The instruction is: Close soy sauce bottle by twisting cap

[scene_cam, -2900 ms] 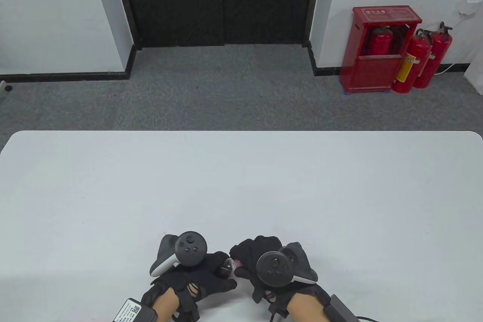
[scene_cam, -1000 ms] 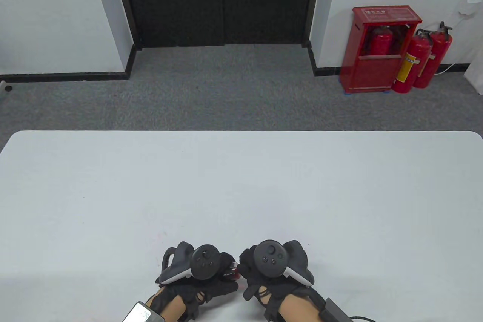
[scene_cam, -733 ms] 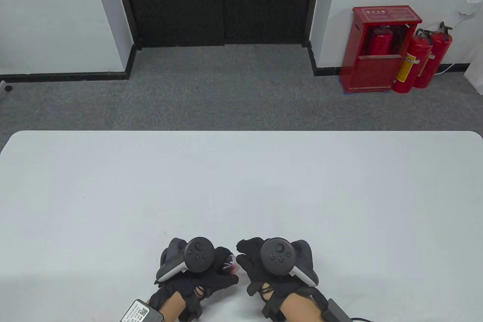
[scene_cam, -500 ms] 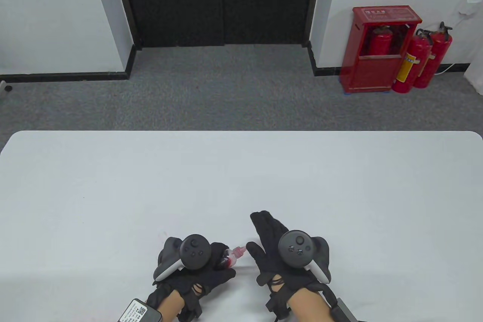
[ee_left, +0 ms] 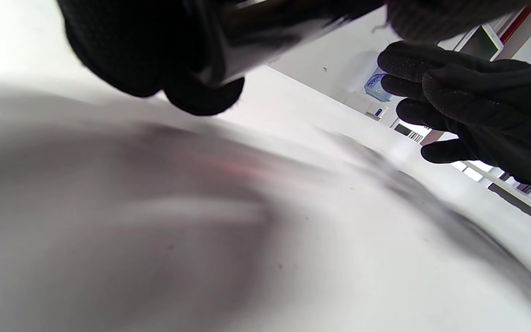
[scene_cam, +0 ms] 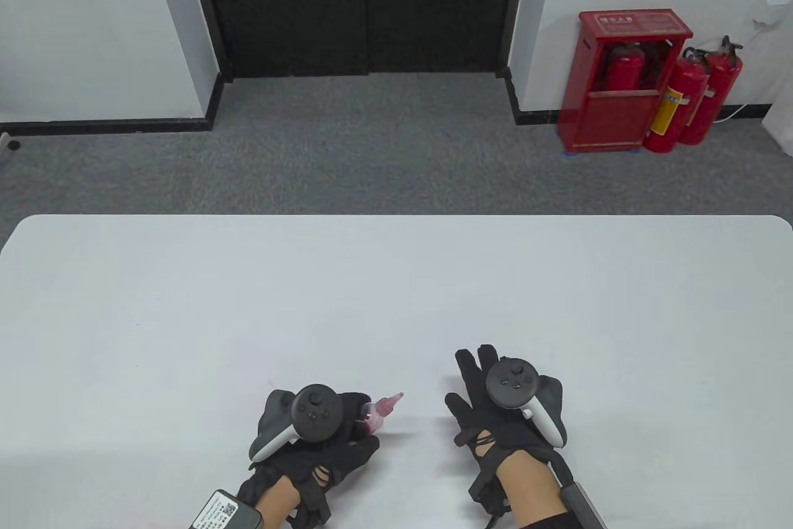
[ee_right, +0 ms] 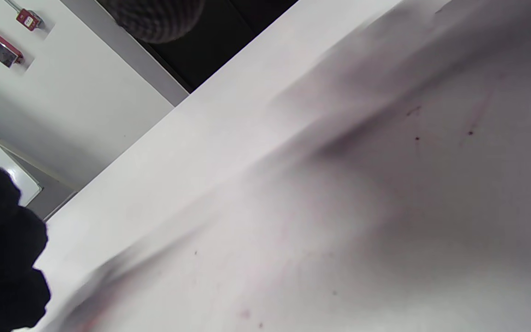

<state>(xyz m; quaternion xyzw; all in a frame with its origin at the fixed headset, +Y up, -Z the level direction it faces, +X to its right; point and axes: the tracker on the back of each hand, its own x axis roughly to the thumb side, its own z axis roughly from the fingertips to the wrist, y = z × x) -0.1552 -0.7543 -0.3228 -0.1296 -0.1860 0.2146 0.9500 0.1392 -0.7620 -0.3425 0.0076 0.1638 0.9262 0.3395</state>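
At the near edge of a white bench, the left hand [scene_cam: 328,430] grips a small soy sauce bottle [scene_cam: 372,419] held tilted off the surface, its pink pointed cap [scene_cam: 387,403] aimed toward the right hand [scene_cam: 489,411], which rests apart from it with fingers spread and nothing in its grasp. The cap appears seated on the neck, so the twisting looks finished or nearly so, though how tight it sits cannot be told from these views. The likely trouble from here is a cap left only loosely threaded: with the bottle leaning on its side, dark sauce could seep at the neck and spot the pale surface. A second risk is the set-down, since a narrow bottle released while tilted could tip and roll. The left wrist view shows gloved fingers [ee_left: 122,55] wrapped round a glossy dark body, with the other glove open nearby; the right wrist view shows little beyond the bench top [ee_right: 339,184]. Beyond the bench [scene_cam: 396,281] lie grey carpet [scene_cam: 372,145], a dark double door [scene_cam: 362,2] in a white wall, and at right a red extinguisher cabinet [scene_cam: 619,83] with two red extinguishers [scene_cam: 694,95] standing beside it.
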